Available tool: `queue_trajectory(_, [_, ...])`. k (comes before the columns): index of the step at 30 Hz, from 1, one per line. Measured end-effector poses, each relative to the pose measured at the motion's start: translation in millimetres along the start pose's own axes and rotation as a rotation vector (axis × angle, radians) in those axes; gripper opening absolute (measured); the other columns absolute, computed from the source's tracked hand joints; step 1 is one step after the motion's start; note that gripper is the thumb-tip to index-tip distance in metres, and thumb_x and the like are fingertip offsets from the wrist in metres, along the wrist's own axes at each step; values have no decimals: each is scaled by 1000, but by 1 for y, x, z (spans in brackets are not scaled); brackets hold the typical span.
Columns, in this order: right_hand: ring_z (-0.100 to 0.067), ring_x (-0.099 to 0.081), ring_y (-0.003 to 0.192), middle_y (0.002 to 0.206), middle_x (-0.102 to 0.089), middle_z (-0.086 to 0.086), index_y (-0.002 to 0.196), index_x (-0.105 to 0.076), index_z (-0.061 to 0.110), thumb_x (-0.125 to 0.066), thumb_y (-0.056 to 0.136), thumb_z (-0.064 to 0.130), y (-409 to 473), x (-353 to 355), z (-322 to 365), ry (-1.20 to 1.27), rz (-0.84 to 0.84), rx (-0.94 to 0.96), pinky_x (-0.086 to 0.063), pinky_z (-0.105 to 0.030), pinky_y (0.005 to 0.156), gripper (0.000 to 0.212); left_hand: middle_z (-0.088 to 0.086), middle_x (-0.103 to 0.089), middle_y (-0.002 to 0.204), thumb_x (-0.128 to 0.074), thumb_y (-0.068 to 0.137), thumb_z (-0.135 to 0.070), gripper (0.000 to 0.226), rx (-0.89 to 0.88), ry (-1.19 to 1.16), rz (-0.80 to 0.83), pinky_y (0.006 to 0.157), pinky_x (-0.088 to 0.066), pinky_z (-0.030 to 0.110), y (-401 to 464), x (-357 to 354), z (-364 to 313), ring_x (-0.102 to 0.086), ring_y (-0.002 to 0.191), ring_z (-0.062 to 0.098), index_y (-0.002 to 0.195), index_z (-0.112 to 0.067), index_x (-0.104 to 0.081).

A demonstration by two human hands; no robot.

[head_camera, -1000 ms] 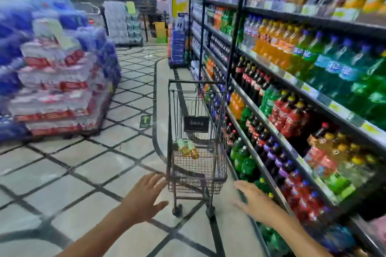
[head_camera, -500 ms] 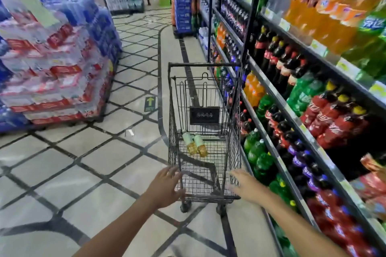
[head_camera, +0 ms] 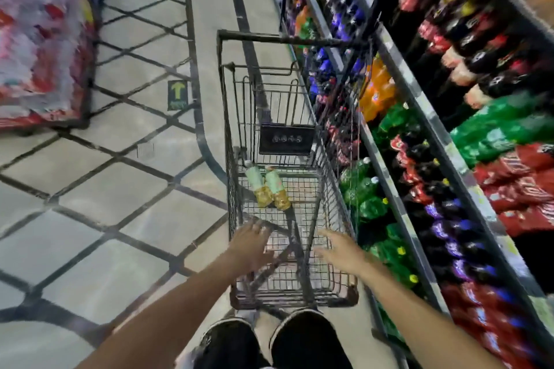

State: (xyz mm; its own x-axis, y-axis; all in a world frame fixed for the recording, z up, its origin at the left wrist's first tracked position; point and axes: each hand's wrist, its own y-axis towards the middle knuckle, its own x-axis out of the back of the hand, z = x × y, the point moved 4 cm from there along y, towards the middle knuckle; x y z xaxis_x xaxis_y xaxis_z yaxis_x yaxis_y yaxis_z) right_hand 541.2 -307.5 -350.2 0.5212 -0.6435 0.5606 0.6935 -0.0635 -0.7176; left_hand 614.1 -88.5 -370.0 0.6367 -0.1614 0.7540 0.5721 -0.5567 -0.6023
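Head view: the wire cart (head_camera: 326, 165) is seen straight ahead beside the drinks shelf (head_camera: 425, 117), its long axis running away from the person. Both hands are held open over its near end, fingers spread, nothing gripped. The left hand (head_camera: 251, 244) is nearer than the right hand (head_camera: 341, 252) to the two bottles (head_camera: 268, 187) lying in the basket just beyond it.

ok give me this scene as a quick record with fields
place: shop aisle, drink shelves on the right
cart: wire, beside the shelves
in cart: two bottles lying side by side
left hand: open, over the cart's near left corner
right hand: open, over the near right side
contact: too blurred to tell
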Motion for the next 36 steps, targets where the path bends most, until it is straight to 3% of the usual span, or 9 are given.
queue_trajectory(5, [-22, -42, 143, 158, -40, -4, 152, -40, 18, -60, 99, 35, 69, -4, -15, 22, 44, -43, -35, -42, 119, 59, 11, -6, 170, -45, 103, -52, 74, 66, -37, 137, 126, -3, 49, 73, -19, 30, -2, 157, 36, 162, -16, -18])
queue_trajectory(11, [-26, -62, 119, 141, -58, -8, 146, -48, 21, -64, 97, 29, 194, -20, -43, 157, 106, -122, -51, -37, 101, 52, 10, -8, 170, -48, 102, -48, 76, 237, -193, 180, 125, -6, 49, 164, -57, 76, -6, 156, 35, 162, -19, -12])
queue_trajectory(14, [-19, -60, 108, 134, -58, -1, 143, -50, 17, -64, 98, 25, 256, -31, -56, 260, 107, -160, -50, -35, 98, 48, 13, -8, 170, -46, 102, -51, 81, 331, -266, 203, 127, -8, 50, 211, -79, 94, -6, 156, 38, 162, -18, -4])
queue_trajectory(17, [-19, -58, 114, 127, -56, 0, 141, -49, 17, -65, 98, 23, 316, -48, -69, 336, 122, -189, -49, -33, 97, 47, 15, -13, 169, -50, 101, -48, 84, 411, -391, 208, 126, -17, 48, 254, -103, 105, -16, 154, 39, 162, -13, -4])
queue_trajectory(22, [-11, -61, 103, 117, -61, 7, 138, -52, 16, -64, 97, 15, 398, -74, -80, 397, 14, -140, -49, -21, 87, 43, 24, -27, 161, -55, 102, -41, 79, 652, -661, -68, 118, -25, 42, 318, -125, 133, -28, 148, 38, 159, -3, -16])
queue_trajectory(26, [-16, -59, 106, 121, -61, 2, 142, -52, 9, -66, 95, 30, 443, -78, -65, 392, -30, -68, -49, -33, 99, 54, 25, -53, 143, -62, 93, -50, 74, 760, -844, -248, 108, -43, 48, 355, -134, 163, -49, 133, 41, 146, -2, -44])
queue_trajectory(29, [-23, -68, 97, 109, -70, -2, 130, -61, 13, -60, 82, 70, 467, -82, -57, 432, -31, -93, -54, -37, 84, 74, 14, -65, 126, -68, 91, -46, 56, 819, -963, -334, 96, -50, 42, 371, -131, 175, -62, 114, 30, 129, -7, -55])
queue_trajectory(32, [-11, -63, 79, 101, -67, 2, 119, -65, 17, -62, 94, 52, 481, -82, -54, 358, -17, -70, -47, -25, 66, 43, 9, -66, 125, -69, 90, -46, 56, 808, -1138, -374, 94, -54, 39, 382, -129, 175, -65, 110, 26, 131, -12, -53])
queue_trajectory(36, [7, -50, 66, 90, -62, 8, 117, -65, 17, -69, 91, 45, 488, -79, -46, 298, -15, -16, -37, -9, 48, 38, 8, -66, 123, -72, 93, -32, 49, 831, -1320, -367, 94, -58, 43, 389, -125, 170, -68, 107, 24, 130, -11, -49])
